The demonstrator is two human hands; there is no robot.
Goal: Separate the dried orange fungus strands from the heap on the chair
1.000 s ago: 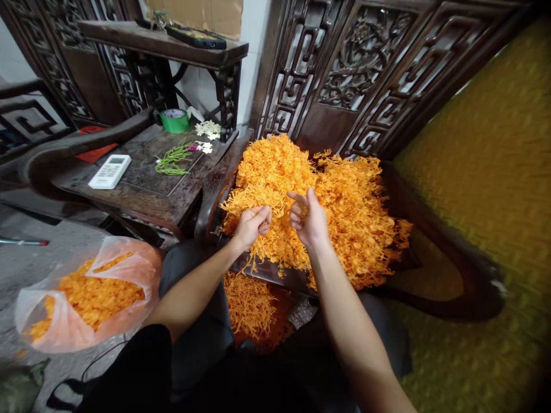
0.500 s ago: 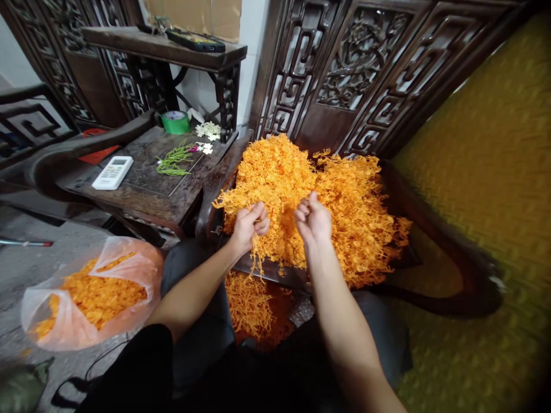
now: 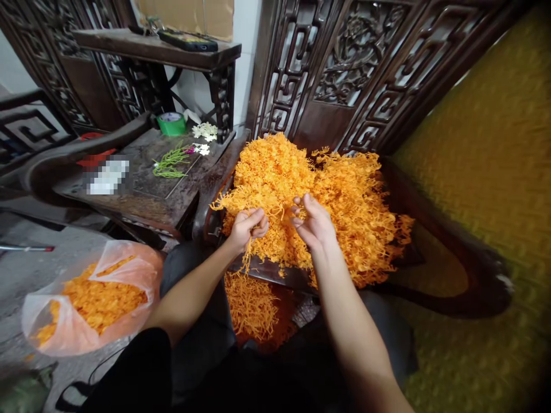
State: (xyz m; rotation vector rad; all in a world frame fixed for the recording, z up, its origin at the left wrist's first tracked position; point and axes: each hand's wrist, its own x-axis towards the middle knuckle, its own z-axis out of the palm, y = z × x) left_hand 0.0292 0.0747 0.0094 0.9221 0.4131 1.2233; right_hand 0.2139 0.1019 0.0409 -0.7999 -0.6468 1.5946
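A large heap of orange branching stems (image 3: pixel 353 212), which look like artificial flower stems, lies on the dark wooden seat in front of me. My left hand (image 3: pixel 249 228) is closed around a bunch of orange stems (image 3: pixel 246 258); strands stick out above the fist and dangle below it. My right hand (image 3: pixel 313 221) hovers just right of it, over the heap. Its fingers are bent but apart, and nothing shows between them. Beneath the seat, between my legs, sits another pile of orange stems (image 3: pixel 252 307).
On the floor at left stands a translucent plastic bag (image 3: pixel 38 315) with orange pieces inside. A wooden chair seat (image 3: pixel 142 189) holds green tape (image 3: pixel 172 124), green stems (image 3: pixel 171 163), white flowers (image 3: pixel 204 132) and a pixelated white object (image 3: pixel 107 175). A phone (image 3: pixel 187 40) lies on the small table.
My right hand's fingers have gone from closed to apart. My left hand keeps its grip on the stems and has barely moved. The view has shifted slightly.
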